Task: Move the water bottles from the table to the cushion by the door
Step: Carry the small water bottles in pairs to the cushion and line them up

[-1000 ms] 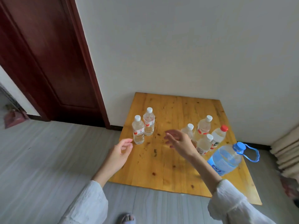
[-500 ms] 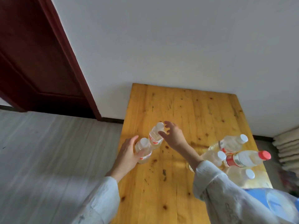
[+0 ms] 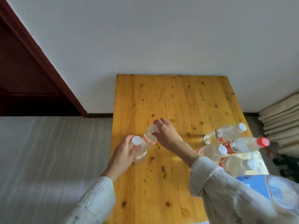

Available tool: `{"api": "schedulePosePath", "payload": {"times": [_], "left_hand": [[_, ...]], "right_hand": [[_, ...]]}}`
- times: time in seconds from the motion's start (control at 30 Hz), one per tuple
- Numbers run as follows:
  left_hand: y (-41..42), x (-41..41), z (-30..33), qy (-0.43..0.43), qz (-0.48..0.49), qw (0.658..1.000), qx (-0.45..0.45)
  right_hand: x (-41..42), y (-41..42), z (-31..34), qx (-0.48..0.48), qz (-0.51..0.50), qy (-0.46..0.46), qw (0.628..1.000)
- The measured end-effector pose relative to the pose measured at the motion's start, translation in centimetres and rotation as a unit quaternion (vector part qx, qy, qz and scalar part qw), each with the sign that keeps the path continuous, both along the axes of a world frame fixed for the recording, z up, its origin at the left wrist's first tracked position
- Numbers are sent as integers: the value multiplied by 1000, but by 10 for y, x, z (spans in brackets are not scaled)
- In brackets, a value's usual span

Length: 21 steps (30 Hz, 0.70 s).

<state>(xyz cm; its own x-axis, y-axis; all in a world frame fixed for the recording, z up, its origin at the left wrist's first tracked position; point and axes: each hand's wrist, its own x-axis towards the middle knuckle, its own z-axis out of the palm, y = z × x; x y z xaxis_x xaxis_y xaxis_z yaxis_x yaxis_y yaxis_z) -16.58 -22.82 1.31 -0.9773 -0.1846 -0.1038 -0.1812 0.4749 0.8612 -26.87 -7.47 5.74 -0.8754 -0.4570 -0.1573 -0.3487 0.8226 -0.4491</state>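
Note:
Two small clear bottles with white caps stand near the left edge of the yellow wooden table (image 3: pixel 178 97). My left hand (image 3: pixel 123 152) wraps around the nearer bottle (image 3: pixel 140 151). My right hand (image 3: pixel 166 135) grips the neck and cap of the farther bottle (image 3: pixel 149 138). On the right side stand several more small bottles: one white-capped (image 3: pixel 226 133), one red-capped (image 3: pixel 246 144), and two more white-capped (image 3: pixel 212 151) (image 3: pixel 237 164). A large blue-labelled jug (image 3: pixel 275 189) sits at the lower right, partly behind my sleeve. No cushion by the door is in view.
A dark red door (image 3: pixel 19 78) and its frame stand at the left, against a white wall. Grey plank floor (image 3: pixel 48 159) lies left of the table. A stack of beige folded mats (image 3: pixel 281 117) sits at the right edge.
Both hands went from hovering open before the bottles to closing on the two left bottles. The view has moved closer and now looks more steeply down.

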Motion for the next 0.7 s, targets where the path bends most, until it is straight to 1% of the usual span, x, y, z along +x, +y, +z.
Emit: {"api": "schedulePosePath", "payload": {"times": [0.07,0.2,0.3,0.43,0.6,0.7], "left_hand": [[-2,1,2,5,-3,1000,-11],[14,3,16,25,-42,998,-29],[41,5,35,37,-82,996,-20],[90,22,62,62,-144,988,-4],[184,75,92,106,-279,954,19],[245,124,106,115,-361,924,56]], "right_hand": [[12,12,2,-7,-11,5,1000],[43,48,17,-29,-53,42,997],[73,83,35,-35,-83,86,992],[137,138,55,-59,-155,108,980],[250,214,75,-108,-265,137,948],[329,259,86,-123,-346,160,916]]}}
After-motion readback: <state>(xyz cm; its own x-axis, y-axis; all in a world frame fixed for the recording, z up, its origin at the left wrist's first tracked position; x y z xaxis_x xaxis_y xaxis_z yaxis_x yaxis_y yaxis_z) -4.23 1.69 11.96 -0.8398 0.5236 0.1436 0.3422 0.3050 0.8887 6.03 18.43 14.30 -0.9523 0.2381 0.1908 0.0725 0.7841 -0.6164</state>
